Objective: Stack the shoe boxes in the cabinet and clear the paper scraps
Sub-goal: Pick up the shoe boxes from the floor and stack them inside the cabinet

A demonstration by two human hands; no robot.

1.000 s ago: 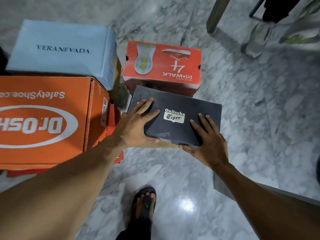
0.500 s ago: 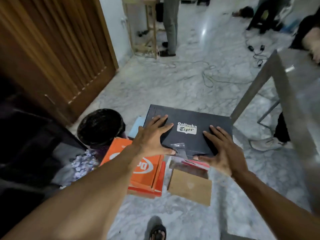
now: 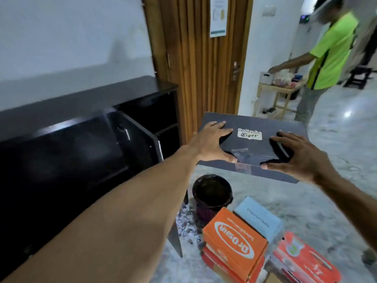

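A black shoe box [image 3: 253, 149] with a white label hangs in the air at chest height, right of the black cabinet [image 3: 85, 103]. My left hand [image 3: 212, 144] grips its left end, fingers on the lid and thumb on the front side. My right hand [image 3: 299, 158] grips the right end the same way. The cabinet door [image 3: 140, 139] stands open, showing dark shelves [image 3: 157, 113]. On the floor below lie an orange box [image 3: 234, 235], a light blue box [image 3: 259, 219] and a red box [image 3: 304, 256]. Paper scraps [image 3: 185, 219] lie beside the cabinet.
A dark mesh waste basket [image 3: 212, 193] stands on the marble floor between the cabinet and the boxes. Behind is a wooden door [image 3: 204, 58]. At the back right a person in a green shirt [image 3: 330, 54] stands at a small wooden table [image 3: 279, 92].
Both hands have lifted the black box off the floor pile up to chest height. My view has risen from the floor to the cabinet and door.
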